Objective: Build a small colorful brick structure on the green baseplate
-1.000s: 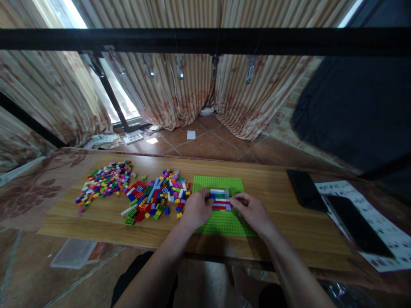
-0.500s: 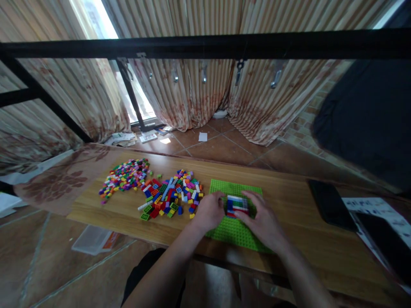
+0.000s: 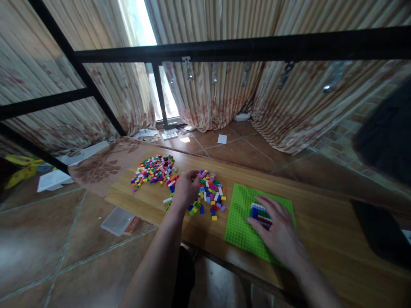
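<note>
Curled over loose bricks [image 3: 210,196] near left end of surface [image 3: 321,244] with left hand [image 3: 184,188], grip can't tell. Spread wide with right hand [image 3: 279,231] on green baseplate [image 3: 239,222], touching striped stack [image 3: 258,211].

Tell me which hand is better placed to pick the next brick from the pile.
Left, probably. The left hand sits over the loose bricks, curled down towards them. The right hand lies flat on the striped build on the green baseplate, apart from the pile.

Nothing legible anywhere — bricks, papers and box all too blurred.
</note>
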`<state>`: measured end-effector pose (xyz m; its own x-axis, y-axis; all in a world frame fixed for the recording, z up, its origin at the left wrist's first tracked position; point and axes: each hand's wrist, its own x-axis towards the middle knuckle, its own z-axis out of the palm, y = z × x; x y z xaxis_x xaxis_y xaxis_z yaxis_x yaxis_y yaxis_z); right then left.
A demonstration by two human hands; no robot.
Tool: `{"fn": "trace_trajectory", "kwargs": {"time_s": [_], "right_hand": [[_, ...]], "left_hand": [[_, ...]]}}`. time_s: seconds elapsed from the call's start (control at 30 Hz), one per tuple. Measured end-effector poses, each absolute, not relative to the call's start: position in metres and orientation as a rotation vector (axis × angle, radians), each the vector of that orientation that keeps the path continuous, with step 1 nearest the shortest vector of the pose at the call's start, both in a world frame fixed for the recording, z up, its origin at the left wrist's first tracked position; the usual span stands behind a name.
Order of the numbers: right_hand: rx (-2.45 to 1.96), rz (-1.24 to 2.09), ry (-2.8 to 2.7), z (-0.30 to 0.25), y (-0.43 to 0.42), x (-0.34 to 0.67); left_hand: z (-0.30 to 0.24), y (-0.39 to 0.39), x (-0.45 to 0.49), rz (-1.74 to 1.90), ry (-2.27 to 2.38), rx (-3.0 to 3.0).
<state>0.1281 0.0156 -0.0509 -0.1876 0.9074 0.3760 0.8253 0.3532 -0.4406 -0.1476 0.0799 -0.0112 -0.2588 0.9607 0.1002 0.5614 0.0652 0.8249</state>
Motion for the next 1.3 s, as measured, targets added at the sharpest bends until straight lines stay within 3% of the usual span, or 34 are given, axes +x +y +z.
{"fn": "trace_trajectory", "kwargs": {"time_s": [0.2, 0.43, 0.63, 0.97, 1.13, 1.3], "right_hand": [[-1.315, 0.284, -2.001, -0.046, 0.017, 0.066], [-1.309, 0.317, -1.911, -0.069, 0.035, 0.009], [-1.469, 0.222, -1.884, -0.089, 0.046, -0.006], [-1.445, 0.219, -1.942, -0.085, 0.052, -0.036], [-1.370, 0.213, -2.050, -0.074, 0.035, -0.035], [-1.269, 0.082, -2.361, -0.072, 0.001, -0.034]], "left_hand": [[-0.012, 0.049, -0.214, 1.407, 1.980, 1.201], [-0.051, -0.028, -0.216, 1.173, 2.160, 1.460], [-0.065, -0.006, -0.184, 1.152, 2.171, 1.499], [-0.064, 0.021, -0.148, 1.417, 2.022, 1.398], [-0.062, 0.017, -0.168, 1.583, 1.924, 1.321], [-0.062, 0.015, -0.214, 1.505, 2.018, 1.376]]}}
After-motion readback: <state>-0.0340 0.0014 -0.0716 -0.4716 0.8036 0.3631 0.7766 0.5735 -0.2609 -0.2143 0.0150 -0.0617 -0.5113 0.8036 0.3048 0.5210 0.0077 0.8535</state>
